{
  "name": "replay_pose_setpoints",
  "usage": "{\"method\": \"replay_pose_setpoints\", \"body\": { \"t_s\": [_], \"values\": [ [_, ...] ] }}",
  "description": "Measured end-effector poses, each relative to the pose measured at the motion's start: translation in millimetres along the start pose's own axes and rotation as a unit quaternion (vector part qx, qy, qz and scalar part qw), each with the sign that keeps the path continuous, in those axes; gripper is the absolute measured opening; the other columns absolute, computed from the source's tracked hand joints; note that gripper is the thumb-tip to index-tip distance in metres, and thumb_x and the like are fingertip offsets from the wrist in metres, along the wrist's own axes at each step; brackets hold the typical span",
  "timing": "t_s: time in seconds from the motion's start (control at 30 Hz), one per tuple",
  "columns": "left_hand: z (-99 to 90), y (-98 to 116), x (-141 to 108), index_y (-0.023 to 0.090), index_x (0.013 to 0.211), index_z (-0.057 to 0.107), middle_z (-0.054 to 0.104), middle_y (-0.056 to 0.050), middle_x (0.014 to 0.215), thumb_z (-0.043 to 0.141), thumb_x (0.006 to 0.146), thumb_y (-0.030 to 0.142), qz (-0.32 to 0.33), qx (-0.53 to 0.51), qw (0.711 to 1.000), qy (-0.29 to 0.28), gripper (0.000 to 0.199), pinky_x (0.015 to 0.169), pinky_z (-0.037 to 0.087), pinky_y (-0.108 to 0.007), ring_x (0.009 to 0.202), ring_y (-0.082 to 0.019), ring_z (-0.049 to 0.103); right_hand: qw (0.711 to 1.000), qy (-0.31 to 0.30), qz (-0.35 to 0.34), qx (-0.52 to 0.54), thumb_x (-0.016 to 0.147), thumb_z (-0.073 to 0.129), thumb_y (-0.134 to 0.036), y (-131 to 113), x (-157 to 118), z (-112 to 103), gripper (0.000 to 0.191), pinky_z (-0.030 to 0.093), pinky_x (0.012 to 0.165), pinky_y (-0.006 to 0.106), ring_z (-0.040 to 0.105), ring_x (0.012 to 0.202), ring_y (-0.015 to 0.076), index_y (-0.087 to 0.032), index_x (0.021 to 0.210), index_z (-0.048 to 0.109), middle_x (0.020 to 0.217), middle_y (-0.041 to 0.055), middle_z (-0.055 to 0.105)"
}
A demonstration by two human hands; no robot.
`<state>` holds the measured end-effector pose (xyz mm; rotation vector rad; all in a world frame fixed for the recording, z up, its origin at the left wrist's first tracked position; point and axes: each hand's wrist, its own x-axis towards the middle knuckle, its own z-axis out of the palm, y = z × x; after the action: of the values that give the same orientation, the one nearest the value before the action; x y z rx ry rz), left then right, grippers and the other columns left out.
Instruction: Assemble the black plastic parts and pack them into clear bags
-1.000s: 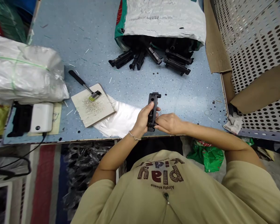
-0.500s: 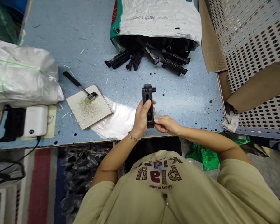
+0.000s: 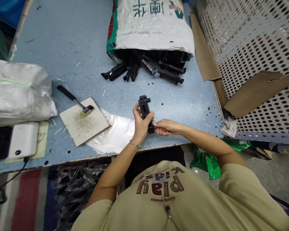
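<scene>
Left hand [image 3: 141, 123] grasps a black slotted bracket [image 3: 144, 107], thumb across its face, over the near edge of the blue surface [image 3: 188, 106]. Right hand [image 3: 168, 127] has fingers curled, tips against the bracket's near end; a small dark bit shows there, too small to name, and I cannot tell whether it is gripped. Bracket is clear of the surface, tilted, far end leaning left. Judgement: work on this one piece is under way, fitting or adjusting at its near end, and unfinished while both hands are on it. Just left, a pale board [image 3: 71, 128], specked brown, lies partly on a white plastic sheet [image 3: 118, 131]; a small hammer [image 3: 66, 93] rests with its head on the board, not in use. Beyond the hands, a printed white sack [image 3: 154, 37] lies with its mouth facing the person; more black brackets [image 3: 170, 77] jut out of it onto the surface, others dark inside, number unclear. Whether these are done or waiting does not show; likely much of the batch remains. Far left, a wrapped plastic bundle [image 3: 16, 93], contents not visible. Below the surface, clear plastic bags [image 3: 74, 189] hold dark items, unidentifiable. Lower right, a green bag [image 3: 208, 165], crumpled; contents hidden.
</scene>
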<state>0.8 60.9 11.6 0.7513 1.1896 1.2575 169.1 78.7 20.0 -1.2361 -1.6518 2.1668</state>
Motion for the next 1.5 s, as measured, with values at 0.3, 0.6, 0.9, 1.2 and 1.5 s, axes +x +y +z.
{"method": "replay_pose_setpoints", "body": {
  "t_s": [0.3, 0.6, 0.9, 1.2, 1.5],
  "values": [
    [44.9, -74.5, -7.5, 0.02, 0.127, 0.064, 0.065, -0.015, 0.134, 0.065, 0.092, 0.031, 0.053, 0.283, 0.954, -0.081, 0.037, 0.118, 0.038, -0.054, 0.132, -0.033, 0.054, 0.776, 0.501, -0.046, -0.38, 0.098, 0.043, -0.01, -41.3, 55.6, -172.3, 0.041, 0.031, 0.113, 0.057, 0.044, 0.135, 0.0383, -0.006, 0.133, 0.063, 0.138, 0.0269, 0.059],
    [21.8, -20.8, 35.8, 0.03, 0.149, 0.047, 0.062, -0.012, 0.139, 0.06, 0.089, 0.077, 0.057, -0.061, 0.985, -0.151, 0.077, 0.117, 0.042, -0.051, 0.136, -0.029, 0.057, 0.975, 0.183, -0.093, 0.088, 0.084, 0.071, -0.059, 7.9, 8.5, -60.5, 0.044, 0.054, 0.071, 0.033, 0.064, 0.078, 0.0201, -0.016, 0.092, 0.07, 0.086, 0.0086, 0.071],
    [14.6, 23.4, -11.9, 0.022, 0.108, 0.062, 0.066, 0.0, 0.094, 0.081, 0.085, 0.051, 0.094, -0.029, 0.985, -0.143, 0.042, 0.07, 0.056, -0.027, 0.073, -0.012, 0.064, 0.87, 0.323, -0.188, -0.32, 0.107, 0.026, -0.068, -31.2, -41.2, -30.9, 0.064, 0.051, 0.092, 0.04, 0.067, 0.102, 0.0257, -0.021, 0.113, 0.068, 0.107, 0.0108, 0.072],
    [10.5, 42.5, -42.0, 0.017, 0.112, 0.064, 0.067, 0.001, 0.079, 0.085, 0.076, 0.056, -0.098, -0.073, 0.974, -0.188, 0.058, 0.05, 0.05, -0.022, 0.057, -0.01, 0.062, 0.658, 0.24, -0.335, -0.63, 0.111, 0.032, -0.053, -53.8, -26.9, -47.2, 0.048, 0.043, 0.072, 0.038, 0.058, 0.082, 0.0235, -0.02, 0.11, 0.066, 0.091, 0.0101, 0.069],
    [2.9, 42.6, -24.3, 0.017, 0.113, 0.063, 0.069, 0.001, 0.078, 0.088, 0.071, 0.059, -0.081, -0.12, 0.985, -0.089, 0.065, 0.051, 0.052, -0.021, 0.057, -0.009, 0.062, 0.711, 0.18, -0.326, -0.596, 0.111, 0.016, -0.06, -30.8, -46.3, -4.5, 0.066, 0.036, 0.065, 0.032, 0.058, 0.073, 0.019, -0.017, 0.103, 0.065, 0.083, 0.0069, 0.069]
  ]
}}
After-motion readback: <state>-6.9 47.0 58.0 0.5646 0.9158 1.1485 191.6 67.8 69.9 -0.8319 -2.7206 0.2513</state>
